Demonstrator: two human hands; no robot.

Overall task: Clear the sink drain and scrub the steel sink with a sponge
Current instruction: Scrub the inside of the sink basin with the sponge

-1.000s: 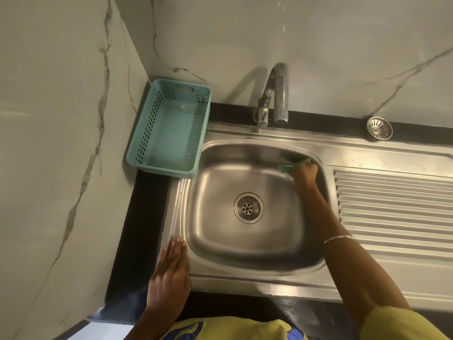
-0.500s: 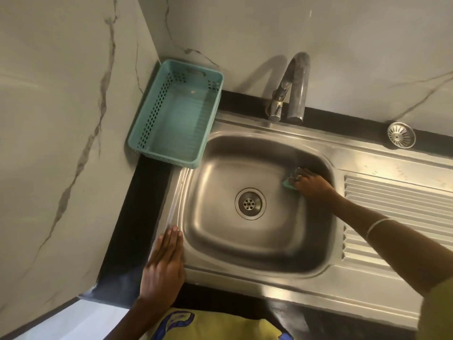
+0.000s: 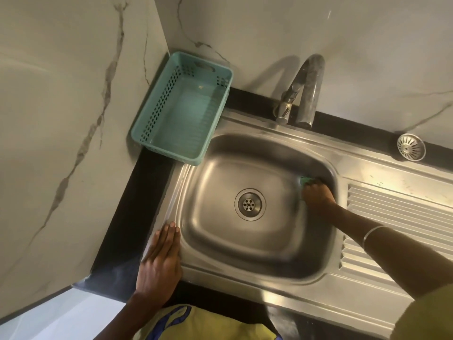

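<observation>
- I see pale marble walls (image 3: 73, 119) with grey veins meeting in a corner.
- A black counter (image 3: 137, 204) runs below them.
- A teal basket (image 3: 157, 116) sits in that corner.

sponge (image 3: 304, 180) mostly hidden under right hand (image 3: 318, 195)

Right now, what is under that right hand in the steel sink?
A green sponge, gripped against the steel sink wall by the right hand. Only its edge shows; the hand covers the rest.

We are seeing brushed, glossy steel sink (image 3: 257, 246) beside our fingers (image 3: 169, 231), perforated matt plastic basket (image 3: 181, 114) beyond them.
</observation>
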